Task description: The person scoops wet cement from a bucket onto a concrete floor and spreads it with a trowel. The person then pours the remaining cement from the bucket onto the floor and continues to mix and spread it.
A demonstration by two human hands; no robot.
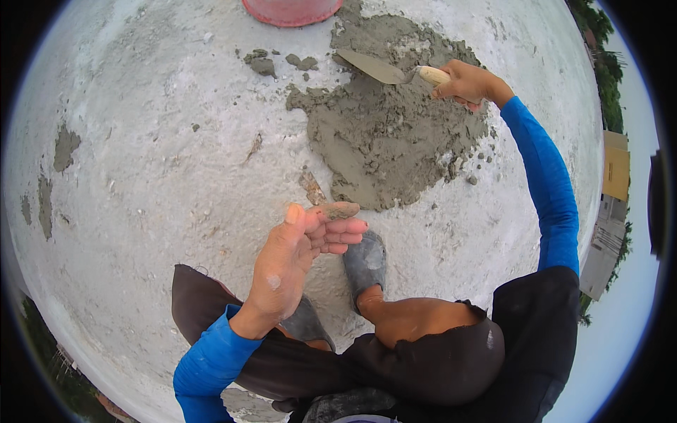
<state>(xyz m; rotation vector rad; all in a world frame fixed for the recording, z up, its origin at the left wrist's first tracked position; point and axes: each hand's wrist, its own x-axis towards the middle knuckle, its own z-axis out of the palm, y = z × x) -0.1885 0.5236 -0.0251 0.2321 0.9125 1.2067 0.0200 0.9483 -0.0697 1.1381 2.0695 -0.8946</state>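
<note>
My right hand (pixel 465 82) is closed round the pale wooden handle of a trowel (pixel 377 68). The trowel's flat metal blade points left, over the far part of a spread heap of wet grey mortar (pixel 395 141). Nearer to me, my left hand (pixel 300 243) is held up above the ground with the thumb raised and the fingers stretched out. Its palm holds nothing, and grey mortar coats the index finger. Whether the blade touches the mortar I cannot tell.
The rim of a red tub (pixel 293 13) shows at the far edge. Small mortar lumps (pixel 262 65) lie left of the heap, and dried patches (pixel 65 146) mark the pale concrete floor (pixel 162 141). My grey shoes (pixel 364 262) stand just short of the heap.
</note>
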